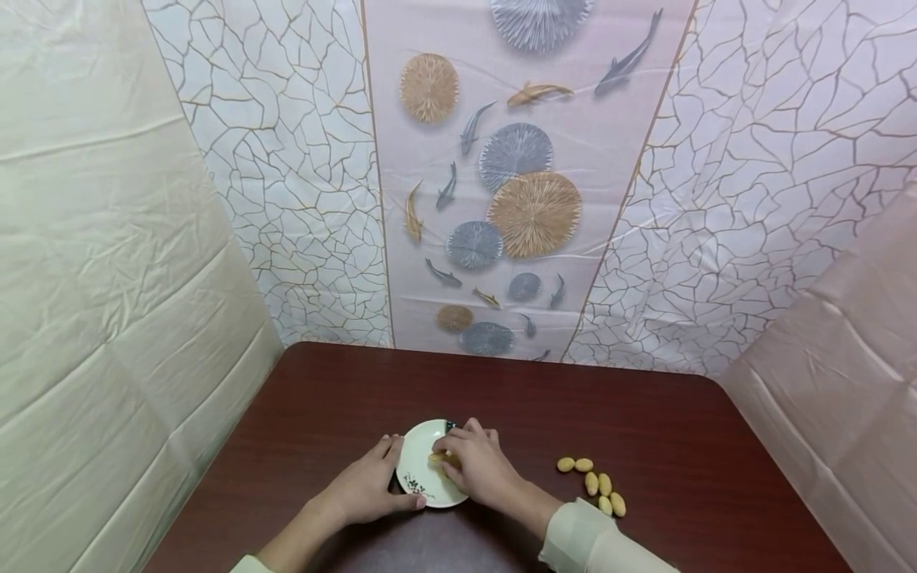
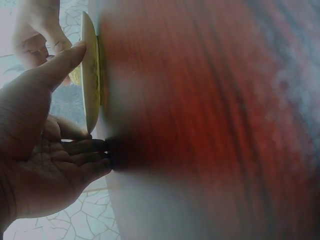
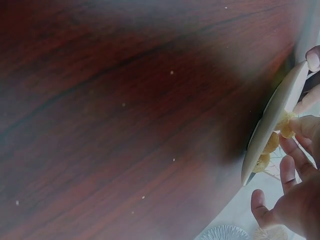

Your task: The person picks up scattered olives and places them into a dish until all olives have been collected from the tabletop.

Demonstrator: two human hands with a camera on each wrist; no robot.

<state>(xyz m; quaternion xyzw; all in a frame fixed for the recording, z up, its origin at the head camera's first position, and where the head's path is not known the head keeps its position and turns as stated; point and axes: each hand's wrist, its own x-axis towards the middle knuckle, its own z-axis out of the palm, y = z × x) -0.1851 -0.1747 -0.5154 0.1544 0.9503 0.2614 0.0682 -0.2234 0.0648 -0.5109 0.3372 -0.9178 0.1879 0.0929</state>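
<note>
A small white plate [image 1: 414,455] with a dark floral pattern rests on the table in the head view. My left hand [image 1: 368,481] holds its left side, the thumb at the near rim and the fingers at the far rim. Over the plate's right half, my right hand [image 1: 480,463] pinches a yellow oval piece [image 3: 288,131], its thumb and index fingertip meeting on it close above the plate. Other yellow pieces [image 3: 270,144] lie on the plate beside those fingers, mostly hidden by the hand in the head view.
Several yellow oval pieces [image 1: 591,484] lie loosely grouped on the dark red-brown table [image 1: 344,398], right of my right forearm. A patterned cloth wall [image 1: 322,239] stands behind the table, with pale cloth at both sides.
</note>
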